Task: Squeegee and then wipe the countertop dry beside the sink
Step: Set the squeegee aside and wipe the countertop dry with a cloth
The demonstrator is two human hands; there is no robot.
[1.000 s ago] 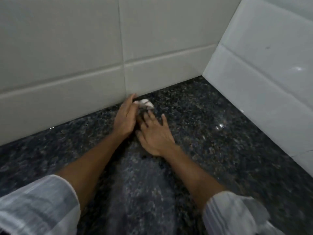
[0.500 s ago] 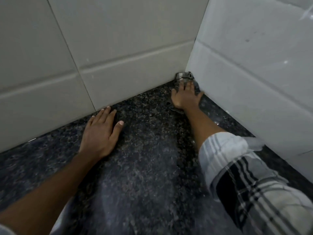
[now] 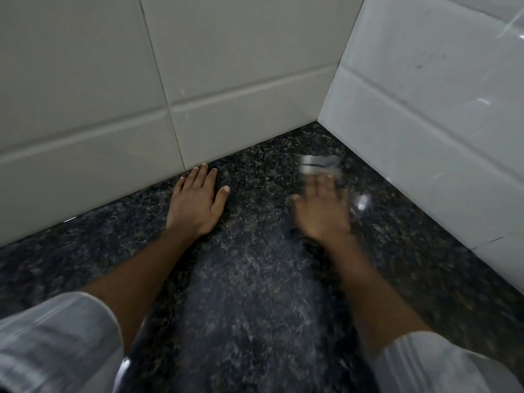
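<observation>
- Your left hand point(image 3: 195, 204) lies flat and open, palm down, on the dark speckled granite countertop point(image 3: 249, 293), fingertips just short of the seam where the stone meets the pale grey tiled back wall point(image 3: 113, 80).
- Your right hand point(image 3: 321, 211) is blurred in mid-sweep near the corner, fingers spread over a small crumpled grey-white cloth point(image 3: 319, 165) that shows past the fingertips; it appears to press the cloth to the stone rather than clench it, though the blur leaves the exact hold uncertain.
- The cloth sits between your right fingertips and the glossy white tiled side wall point(image 3: 439, 123), near the corner but apart from both walls.
- No squeegee or sink is in view; judged from the cloth under your palm, you are in the wiping stage.
- Expect the cloth to handle as light, soft and limp: it will bunch and slip out from under loose fingers, so keep it under the flat of the palm and fingers, pressing down evenly.
- The polished stone looks slick, with small glints near your right hand point(image 3: 361, 204) that may be leftover water; the cloth should glide easily but drag once damp.
- The striped light sleeves point(image 3: 56, 341) are pushed up on both forearms, clear of the counter.
</observation>
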